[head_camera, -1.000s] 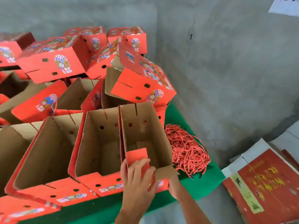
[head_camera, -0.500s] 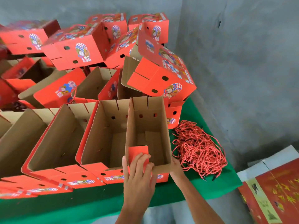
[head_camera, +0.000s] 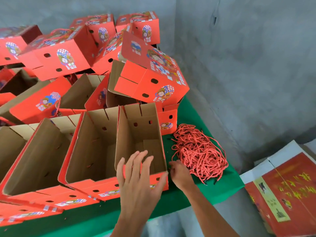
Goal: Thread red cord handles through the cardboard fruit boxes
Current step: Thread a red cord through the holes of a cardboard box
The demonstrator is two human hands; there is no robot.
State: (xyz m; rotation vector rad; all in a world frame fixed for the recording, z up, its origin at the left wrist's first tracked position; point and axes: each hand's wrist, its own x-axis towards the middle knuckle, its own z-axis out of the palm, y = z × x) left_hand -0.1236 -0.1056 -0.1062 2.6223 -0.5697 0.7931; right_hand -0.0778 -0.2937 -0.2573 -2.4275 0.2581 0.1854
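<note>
With your left hand (head_camera: 138,177) spread flat over the near rim of the open brown-lined red cardboard box (head_camera: 139,142), let your right hand (head_camera: 179,173), fingers curled at the red cord heap (head_camera: 198,151) at three o'clock, pinch one cord only.

Person, two bare forearms in view. Left hand (head_camera: 138,183): no glove, ring, watch or sleeve visible. Right hand (head_camera: 179,173): likewise bare to the frame edge; no markings discernible.
</note>
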